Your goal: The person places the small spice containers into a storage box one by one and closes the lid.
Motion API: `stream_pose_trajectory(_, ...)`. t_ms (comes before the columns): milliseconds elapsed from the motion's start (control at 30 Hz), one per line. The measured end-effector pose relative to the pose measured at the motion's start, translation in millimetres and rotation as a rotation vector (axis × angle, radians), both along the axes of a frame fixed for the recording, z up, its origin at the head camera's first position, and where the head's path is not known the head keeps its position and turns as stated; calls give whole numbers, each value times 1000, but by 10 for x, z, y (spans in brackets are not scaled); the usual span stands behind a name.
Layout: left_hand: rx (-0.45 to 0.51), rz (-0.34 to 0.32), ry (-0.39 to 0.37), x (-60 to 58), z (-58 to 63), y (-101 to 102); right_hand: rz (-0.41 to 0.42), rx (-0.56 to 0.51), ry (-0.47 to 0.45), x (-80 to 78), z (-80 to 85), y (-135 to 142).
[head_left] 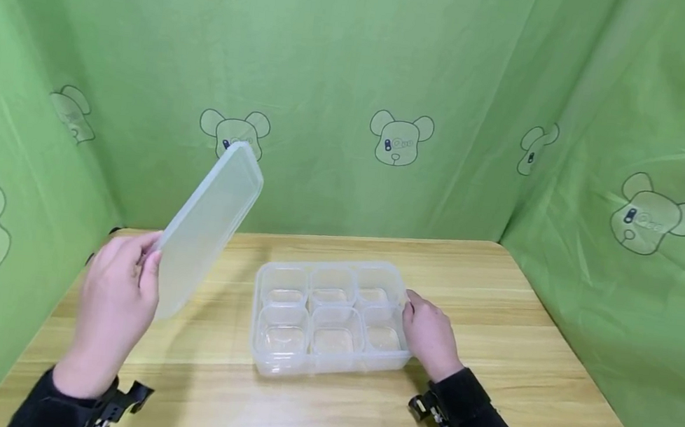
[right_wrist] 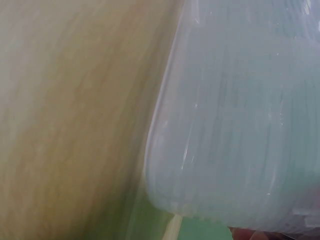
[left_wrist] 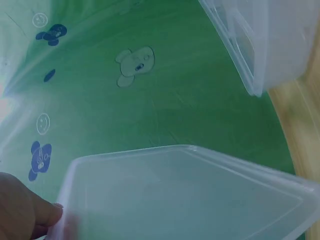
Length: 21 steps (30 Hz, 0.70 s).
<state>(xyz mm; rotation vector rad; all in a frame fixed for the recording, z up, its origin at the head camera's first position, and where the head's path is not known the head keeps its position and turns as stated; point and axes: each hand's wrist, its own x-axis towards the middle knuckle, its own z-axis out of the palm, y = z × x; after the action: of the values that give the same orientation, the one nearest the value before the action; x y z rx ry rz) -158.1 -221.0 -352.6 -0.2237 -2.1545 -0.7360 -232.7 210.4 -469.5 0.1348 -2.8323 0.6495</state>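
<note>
My left hand pinches one end of a translucent plastic lid, thumb on the near face. The lid is held tilted in the air, left of a clear plastic container and apart from it. Several small rounded-square compartments fill the container, in two rows. At its right end, my right hand grips the wall, fingers partly hidden by the plastic. The left wrist view shows the lid and a corner of the container. In the right wrist view, the container's side is blurred and close.
A light wood-grain table bears the container. Green curtains printed with bear faces stand behind the table and along its left and right sides. Dark wrist straps with small devices sit on both wrists.
</note>
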Motion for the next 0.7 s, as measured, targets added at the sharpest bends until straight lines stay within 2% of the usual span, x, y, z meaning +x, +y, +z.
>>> stream_pose_trajectory(100,8,-37,63,-1,-3,78,-2,-2,0,7,6,1)
stream_pose_trajectory(333,13,-91,128,2,-39,301,-7,-5,8,0,-6,9)
stream_pose_trajectory(500,-14,-162,204,-47,-132,482,-5,-10,19,-5,-21,14)
stream_pose_trajectory(700,-105,-251,296,-85,-289,677,-1,-12,20,-1,-27,12)
